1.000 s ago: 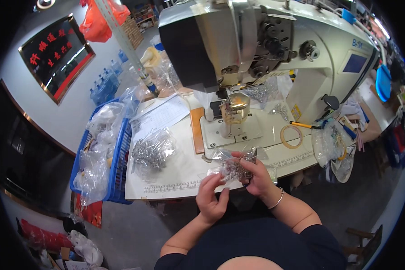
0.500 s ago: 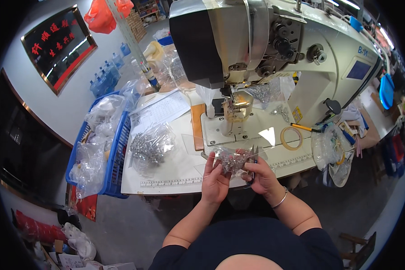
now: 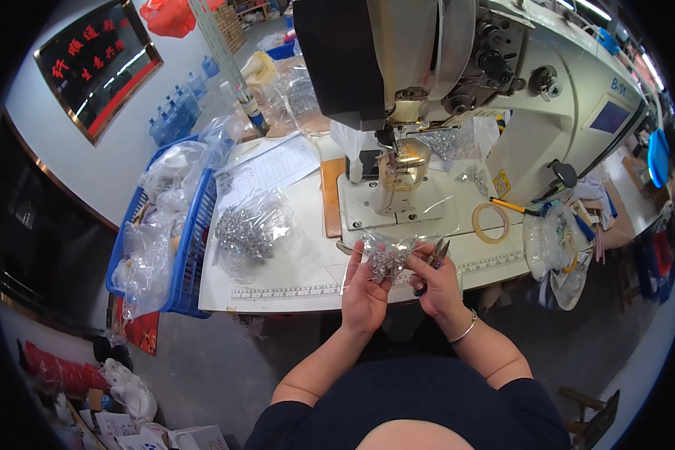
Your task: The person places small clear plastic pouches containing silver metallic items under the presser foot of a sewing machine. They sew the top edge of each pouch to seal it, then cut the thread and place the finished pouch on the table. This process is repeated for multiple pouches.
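Note:
Between my hands, in front of the sewing machine (image 3: 405,161), is a clear plastic bag (image 3: 387,261) with small silvery pieces bunched at its bottom. My left hand (image 3: 364,301) supports the bag's left side from below, thumb over it and fingers curled behind. On the other side, my right hand (image 3: 441,291) pinches the bag with thumb and fingertips. That same hand also keeps a small pair of scissors (image 3: 438,255) in its grip, blades pointing up and away. The bag's upper film spreads toward the machine's bed. Some fingers are hidden behind the bag.
Another bag of silvery pieces (image 3: 253,231) lies left on the white table (image 3: 292,259). A blue basket (image 3: 191,251) of plastic bags stands beyond the table's left edge. Right of the needle area are a tape roll (image 3: 490,224) and a yellow-handled tool (image 3: 507,204).
The bag's clear film is spread wider, its contents less tightly bunched. My right hand has turned slightly, and the scissors' blades now lean further right. The whole view has shifted a little.

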Available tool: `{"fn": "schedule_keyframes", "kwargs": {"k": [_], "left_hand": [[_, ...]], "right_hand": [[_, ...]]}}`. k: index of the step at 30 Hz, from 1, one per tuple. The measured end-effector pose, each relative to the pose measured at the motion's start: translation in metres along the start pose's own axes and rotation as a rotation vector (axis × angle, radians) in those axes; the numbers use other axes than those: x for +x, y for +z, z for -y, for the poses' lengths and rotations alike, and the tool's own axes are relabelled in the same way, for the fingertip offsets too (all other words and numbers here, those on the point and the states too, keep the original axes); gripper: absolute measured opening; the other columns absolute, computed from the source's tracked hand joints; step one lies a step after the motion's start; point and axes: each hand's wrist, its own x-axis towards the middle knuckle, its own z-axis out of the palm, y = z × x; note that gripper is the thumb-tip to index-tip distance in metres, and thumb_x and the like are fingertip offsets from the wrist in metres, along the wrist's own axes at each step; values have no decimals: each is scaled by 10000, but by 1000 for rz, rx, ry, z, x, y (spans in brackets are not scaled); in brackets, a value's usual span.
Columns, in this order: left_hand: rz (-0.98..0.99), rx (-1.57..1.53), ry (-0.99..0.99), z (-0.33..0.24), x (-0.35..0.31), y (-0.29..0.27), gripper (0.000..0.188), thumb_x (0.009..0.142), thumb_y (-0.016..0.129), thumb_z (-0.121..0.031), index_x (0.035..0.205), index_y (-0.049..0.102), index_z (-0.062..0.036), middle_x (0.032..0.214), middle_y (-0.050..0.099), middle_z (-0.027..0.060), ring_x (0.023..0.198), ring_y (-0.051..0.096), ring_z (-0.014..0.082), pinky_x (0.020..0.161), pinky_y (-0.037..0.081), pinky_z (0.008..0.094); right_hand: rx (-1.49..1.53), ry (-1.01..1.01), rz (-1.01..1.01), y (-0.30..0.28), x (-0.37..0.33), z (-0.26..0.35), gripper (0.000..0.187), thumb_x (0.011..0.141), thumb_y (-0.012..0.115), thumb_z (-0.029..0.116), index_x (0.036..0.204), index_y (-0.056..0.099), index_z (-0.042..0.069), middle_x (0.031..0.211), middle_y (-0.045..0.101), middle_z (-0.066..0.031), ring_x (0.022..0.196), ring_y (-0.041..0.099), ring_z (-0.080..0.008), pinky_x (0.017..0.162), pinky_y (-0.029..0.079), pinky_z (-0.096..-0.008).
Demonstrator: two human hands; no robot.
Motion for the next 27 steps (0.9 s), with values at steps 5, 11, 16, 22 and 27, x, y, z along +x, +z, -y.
{"fn": "schedule_keyframes", "kwargs": {"k": [5, 11, 16, 22, 27], "left_hand": [[-39, -127, -70, -5, 1, 6, 440, 989, 309, -274, 1410, 240, -167, 1358, 414, 130, 1249, 413, 277, 1060, 321, 436], [-30, -113, -109, -8, -1, 4, 468, 991, 307, -291, 1432, 197, -176, 1355, 421, 119, 1238, 424, 264, 1054, 322, 431], [-31, -84, -135, -6, -5, -1, 479, 973, 384, -242, 1428, 238, -204, 1321, 445, 108, 1225, 438, 252, 1030, 373, 428], [-136, 109, -119, -5, -6, 6, 520, 944, 448, -107, 1418, 257, -205, 1268, 491, 91, 1115, 534, 213, 953, 455, 389], [-123, 130, -98, -4, -7, 8, 541, 944, 416, -57, 1430, 229, -202, 1256, 493, 77, 1115, 522, 199, 952, 434, 383]], "right_hand": [[-23, 40, -12, 0, 3, 7, 334, 764, 705, 34, 1059, 547, 24, 868, 617, -38, 725, 592, -101, 471, 344, -187], [-26, 53, -9, -2, 2, 8, 334, 772, 702, 54, 1060, 544, -3, 892, 636, -59, 759, 628, -129, 463, 348, -184], [-96, 12, -63, -1, 3, 9, 336, 763, 706, 46, 1056, 552, -13, 855, 636, -53, 731, 631, -128, 443, 344, -175], [-117, 11, -77, 0, 1, 11, 325, 759, 704, 34, 1045, 559, -18, 844, 634, -52, 723, 638, -130, 434, 351, -172], [-106, 12, -91, -3, 1, 8, 320, 764, 701, 37, 1044, 558, -21, 847, 635, -56, 724, 642, -131, 432, 352, -174]]}}
